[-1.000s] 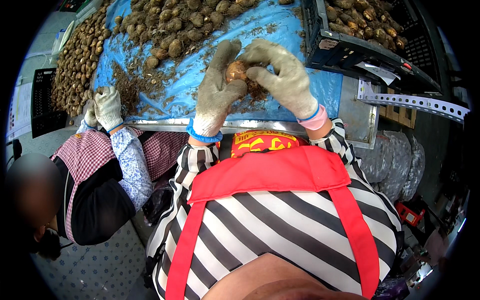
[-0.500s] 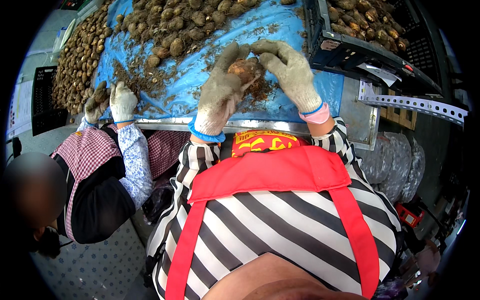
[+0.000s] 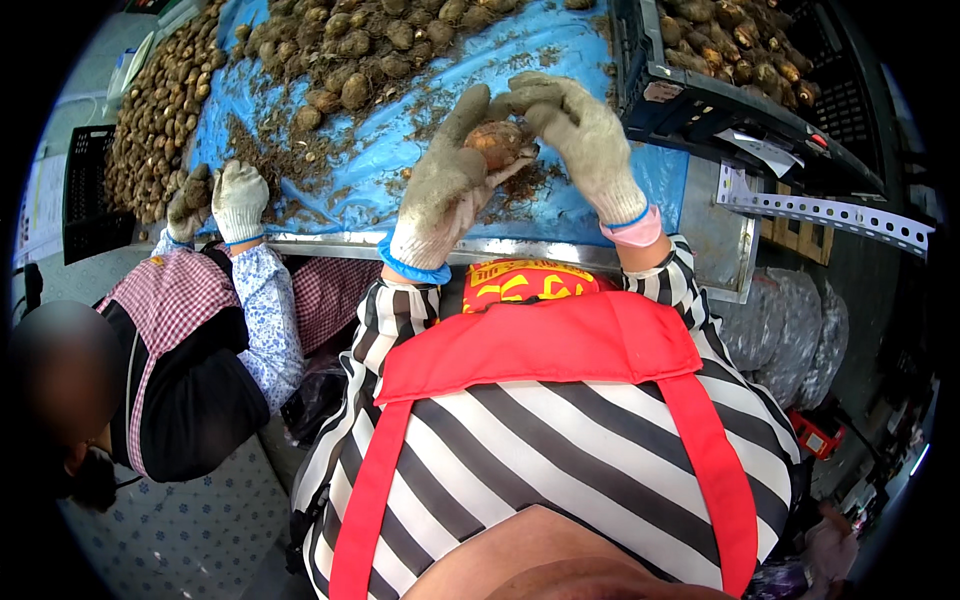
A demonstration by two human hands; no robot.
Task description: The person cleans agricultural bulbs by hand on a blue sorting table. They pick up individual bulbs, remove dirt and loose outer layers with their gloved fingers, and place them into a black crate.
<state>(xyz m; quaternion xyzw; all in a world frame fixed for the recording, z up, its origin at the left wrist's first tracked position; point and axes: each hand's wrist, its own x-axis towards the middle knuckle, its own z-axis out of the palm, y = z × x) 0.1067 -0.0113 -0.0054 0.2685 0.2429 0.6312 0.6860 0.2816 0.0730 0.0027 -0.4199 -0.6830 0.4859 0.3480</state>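
Note:
My left hand [image 3: 445,185], in a soiled white knit glove, is closed around a round brown taro corm [image 3: 495,146]. Its reddish-brown side faces up between the thumb and fingers. My right hand [image 3: 580,135], gloved the same way, arches over the corm's far right side with its fingers bent and drawn together. Whatever those fingertips pinch is hidden from view. Both hands are above a blue plastic sheet [image 3: 400,135] strewn with dirt and root scraps. Beyond them lies a heap of hairy, soil-covered taro corms [image 3: 345,45].
A black plastic crate [image 3: 735,115] holding taro corms stands at the right. Cleaner corms [image 3: 165,110] are piled at the far left beside another black crate [image 3: 97,195]. To my left, a co-worker's gloved hands [image 3: 240,200] handle a corm. A perforated metal strip [image 3: 825,212] juts out right.
The corm has turned slightly and shows a smoother side. My right fingers have shifted a little over it. The co-worker's right hand has closed more.

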